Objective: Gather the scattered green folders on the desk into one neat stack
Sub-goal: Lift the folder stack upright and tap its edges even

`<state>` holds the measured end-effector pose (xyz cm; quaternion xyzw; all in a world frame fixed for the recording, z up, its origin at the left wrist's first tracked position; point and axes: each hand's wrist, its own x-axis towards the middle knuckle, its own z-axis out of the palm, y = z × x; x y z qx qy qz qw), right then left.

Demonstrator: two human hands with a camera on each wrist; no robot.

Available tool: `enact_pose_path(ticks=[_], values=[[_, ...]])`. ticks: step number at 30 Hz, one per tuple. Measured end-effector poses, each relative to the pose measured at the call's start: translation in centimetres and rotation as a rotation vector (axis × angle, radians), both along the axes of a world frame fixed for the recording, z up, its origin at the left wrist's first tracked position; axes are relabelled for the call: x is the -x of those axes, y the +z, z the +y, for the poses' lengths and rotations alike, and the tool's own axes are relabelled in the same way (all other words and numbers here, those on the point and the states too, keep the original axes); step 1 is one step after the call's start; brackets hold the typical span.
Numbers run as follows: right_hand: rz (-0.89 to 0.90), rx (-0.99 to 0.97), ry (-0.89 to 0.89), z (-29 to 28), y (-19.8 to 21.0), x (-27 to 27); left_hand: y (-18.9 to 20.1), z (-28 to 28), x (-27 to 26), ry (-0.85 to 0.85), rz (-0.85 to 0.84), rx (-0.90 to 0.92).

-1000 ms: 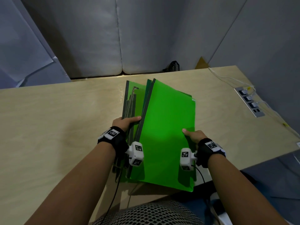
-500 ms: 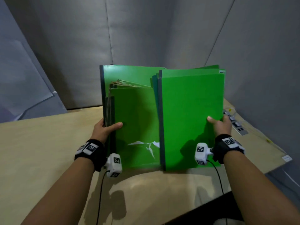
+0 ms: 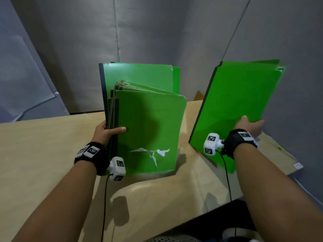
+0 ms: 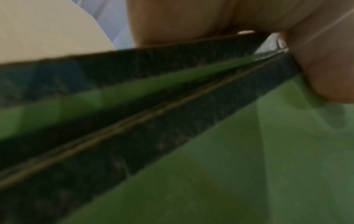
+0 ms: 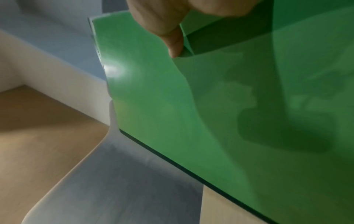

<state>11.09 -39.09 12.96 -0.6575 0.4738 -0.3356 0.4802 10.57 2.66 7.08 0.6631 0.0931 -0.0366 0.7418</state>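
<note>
Several green folders (image 3: 150,130) stand upright on the wooden desk (image 3: 43,154), bottom edges on the surface. The front one has a torn white patch low down. My left hand (image 3: 109,131) grips their dark spines (image 4: 172,121), thumb across the front cover. A second bunch of green folders (image 3: 237,105) is held off to the right, tilted and lifted above the desk. My right hand (image 3: 250,125) grips its right edge, thumb on the front cover (image 5: 176,45). The two bunches are apart, with a gap of desk between them.
Grey padded walls stand close behind the desk. A white power strip and thin cables (image 3: 279,147) lie along the desk's right edge, partly hidden by my right hand. A small brown corner (image 3: 199,96) shows at the back between the bunches.
The folders lay flat a second ago and then stood upright side by side. My right hand has now pulled its bunch away to the right and tilted it; the left bunch stays standing.
</note>
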Motion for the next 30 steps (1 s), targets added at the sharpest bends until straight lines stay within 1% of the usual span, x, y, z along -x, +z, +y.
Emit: enact_pose_path(ticks=[2, 4, 6, 8, 10, 11, 13, 15, 18, 20, 22, 24, 27, 30], values=[[-0.088, -0.062, 0.09, 0.7, 0.2, -0.5, 0.1, 0.2, 0.1, -0.051, -0.028, 0.0], [-0.196, -0.133, 0.219, 2.1, 0.2, -1.1, 0.4, 0.2, 0.2, -0.1, -0.034, -0.025], [-0.22, -0.174, 0.347, 4.2, -0.4, -1.1, 0.8, 0.0, 0.2, -0.129, -0.043, -0.037], [-0.244, -0.302, 0.434, 6.3, -1.6, -0.9, 1.1, -0.3, 0.1, -0.138, -0.073, -0.041], [-0.266, -0.47, 0.481, 8.0, -3.5, -0.5, 1.1, -0.6, 0.0, -0.138, -0.095, -0.043], [-0.245, -0.55, 0.519, 9.2, -3.6, 0.1, 1.1, -0.7, 0.0, -0.141, -0.106, -0.046], [-0.279, -0.68, 0.605, 10.8, -3.9, 0.4, 1.1, -1.1, 0.1, -0.149, -0.134, -0.059], [-0.319, -0.742, 0.639, 11.5, -4.4, 0.5, 0.8, -1.5, 0.0, -0.132, -0.159, -0.058], [-0.382, -0.722, 0.708, 11.7, -4.7, 0.6, 0.4, -1.8, -0.2, -0.098, -0.17, -0.062], [-0.336, -0.699, 0.797, 11.5, -5.0, 0.9, 0.0, -2.1, -0.4, -0.076, -0.153, -0.049], [-0.229, -0.597, 0.917, 11.2, -5.2, 1.1, -0.3, -2.2, -0.7, -0.059, -0.131, -0.034], [-0.122, -0.441, 0.966, 10.8, -5.2, 1.0, -0.5, -2.1, -1.2, -0.053, -0.119, -0.003], [-0.119, -0.306, 0.979, 10.1, -4.3, 0.5, -0.1, -2.5, -1.7, -0.069, -0.158, 0.003], [-0.145, -0.236, 1.015, 9.4, -3.3, 0.2, 0.5, -3.1, -2.1, -0.076, -0.201, 0.013]])
